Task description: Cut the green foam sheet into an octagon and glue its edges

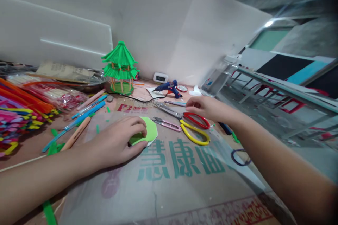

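My left hand lies on a light green octagonal piece with a white edge, fingers curled over it and thumb along its near side. The piece rests on a translucent sheet over printed cardboard. Farther right, my right hand has its fingers bent together at the end of a slim blue-grey pen; the fingertips are partly hidden. Right beside that hand lie large scissors with one red and one yellow handle. Small pink thread snips lie between my two hands.
Behind stand a green two-tiered pavilion model, a white digital clock and a blue glue gun with a cord. At left are colourful pipe cleaners, markers and packets. A clear plastic container stands at the right edge.
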`<move>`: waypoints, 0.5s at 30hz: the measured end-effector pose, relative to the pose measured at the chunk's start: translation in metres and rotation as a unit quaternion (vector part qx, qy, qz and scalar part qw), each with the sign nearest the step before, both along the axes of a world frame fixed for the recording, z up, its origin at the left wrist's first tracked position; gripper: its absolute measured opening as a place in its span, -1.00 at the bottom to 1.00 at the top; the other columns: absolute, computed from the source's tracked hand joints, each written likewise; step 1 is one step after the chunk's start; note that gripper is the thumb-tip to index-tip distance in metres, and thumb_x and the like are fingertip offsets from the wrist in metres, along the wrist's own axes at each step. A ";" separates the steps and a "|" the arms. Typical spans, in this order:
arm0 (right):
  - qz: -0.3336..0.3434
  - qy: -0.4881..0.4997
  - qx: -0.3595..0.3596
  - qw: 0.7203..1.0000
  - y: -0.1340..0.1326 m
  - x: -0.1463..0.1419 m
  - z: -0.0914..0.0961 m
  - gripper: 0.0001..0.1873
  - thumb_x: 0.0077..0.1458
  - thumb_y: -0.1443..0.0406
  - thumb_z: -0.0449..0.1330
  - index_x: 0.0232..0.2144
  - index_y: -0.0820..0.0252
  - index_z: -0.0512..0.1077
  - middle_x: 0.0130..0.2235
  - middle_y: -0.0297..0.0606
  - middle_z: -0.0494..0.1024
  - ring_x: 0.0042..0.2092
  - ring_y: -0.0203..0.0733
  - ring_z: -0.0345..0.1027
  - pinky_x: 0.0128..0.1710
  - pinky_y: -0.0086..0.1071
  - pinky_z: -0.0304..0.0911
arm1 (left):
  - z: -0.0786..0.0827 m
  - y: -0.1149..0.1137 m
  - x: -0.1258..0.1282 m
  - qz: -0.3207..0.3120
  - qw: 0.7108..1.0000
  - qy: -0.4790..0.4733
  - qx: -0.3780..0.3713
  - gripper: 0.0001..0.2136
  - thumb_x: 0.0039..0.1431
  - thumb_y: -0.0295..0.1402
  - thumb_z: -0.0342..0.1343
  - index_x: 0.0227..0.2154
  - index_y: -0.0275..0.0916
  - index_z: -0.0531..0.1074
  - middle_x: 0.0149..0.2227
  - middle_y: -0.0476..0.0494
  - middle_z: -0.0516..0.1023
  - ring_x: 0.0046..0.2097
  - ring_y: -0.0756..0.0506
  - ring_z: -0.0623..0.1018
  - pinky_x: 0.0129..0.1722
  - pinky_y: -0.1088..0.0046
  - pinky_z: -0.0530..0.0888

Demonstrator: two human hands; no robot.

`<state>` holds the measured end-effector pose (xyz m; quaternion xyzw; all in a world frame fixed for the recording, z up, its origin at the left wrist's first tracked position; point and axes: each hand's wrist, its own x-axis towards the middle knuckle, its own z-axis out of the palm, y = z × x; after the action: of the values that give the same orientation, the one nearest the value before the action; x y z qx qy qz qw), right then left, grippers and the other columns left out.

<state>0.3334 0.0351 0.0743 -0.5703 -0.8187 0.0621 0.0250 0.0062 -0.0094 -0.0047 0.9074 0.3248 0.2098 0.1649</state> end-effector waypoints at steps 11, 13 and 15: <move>-0.116 0.114 0.038 0.986 0.107 -0.019 -0.044 -0.44 0.01 0.06 0.31 -0.01 0.25 0.45 -0.04 -0.09 0.58 -0.08 -0.06 0.45 -0.10 -0.30 0.31 | 0.000 0.001 0.003 0.017 1.000 0.016 0.006 -0.71 0.22 -0.06 0.09 -0.27 -0.21 0.40 -0.08 -0.19 0.46 -0.02 -0.21 0.46 -0.03 0.16 0.42; -0.133 0.123 0.037 0.983 0.111 -0.027 -0.051 -0.51 -0.03 0.08 0.33 -0.11 0.29 0.49 -0.15 -0.09 0.61 -0.15 -0.04 0.47 -0.15 -0.28 0.33 | 0.000 0.001 0.003 0.013 1.000 0.015 0.007 -0.72 0.21 -0.08 0.10 -0.26 -0.21 0.40 -0.09 -0.19 0.46 -0.02 -0.21 0.45 -0.02 0.17 0.41; -0.155 0.131 0.045 0.978 0.113 -0.032 -0.054 -0.62 -0.02 0.16 0.31 -0.21 0.33 0.51 -0.26 -0.09 0.61 -0.22 -0.01 0.47 -0.19 -0.26 0.33 | 0.000 0.001 0.003 0.007 1.000 0.014 0.005 -0.77 0.24 -0.13 0.07 -0.26 -0.21 0.40 -0.09 -0.18 0.46 -0.03 -0.19 0.45 -0.01 0.18 0.41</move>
<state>0.3013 0.1477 0.0204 -0.6758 -0.7116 0.0944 0.1670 0.0089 -0.0087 -0.0046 0.9087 0.3322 0.1998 0.1548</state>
